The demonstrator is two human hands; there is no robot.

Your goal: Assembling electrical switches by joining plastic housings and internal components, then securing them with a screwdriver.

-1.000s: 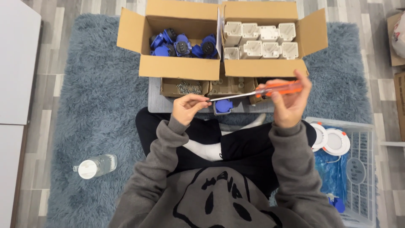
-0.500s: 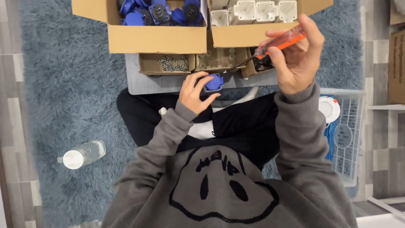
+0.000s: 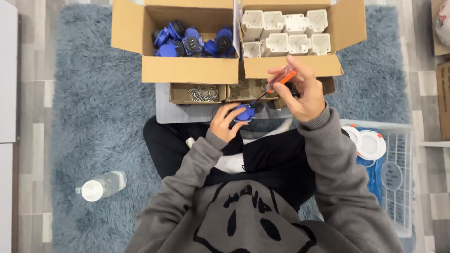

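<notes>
Shaggy blue-grey rug (image 3: 84, 107) over grey plank floor, seen from above; person seated w/ small grey worktop (image 3: 187, 112) across the lap. Left hand (image 3: 226, 122) grasps a blue plug part (image 3: 244, 113): small, rounded, glossy blue plastic, held at the worktop's near edge, partly hidden by the fingers. Right hand (image 3: 302, 91) is clenched on a screwdriver (image 3: 276, 85) w/ translucent orange handle; its dark shaft slants down-left, tip at the blue part. Behind the worktop: left cardboard box (image 3: 187, 70) w/ more blue-and-black parts of the same kind; right cardboard box (image 3: 290, 68) w/ off-white square housings in rows. Small tray of screws (image 3: 199, 93) sits on the worktop, just below the left box. Clear bottle (image 3: 101, 186) lies on the rug, well apart to the person's left. White wire basket (image 3: 393, 178) at the right holds white round discs and blue items.
</notes>
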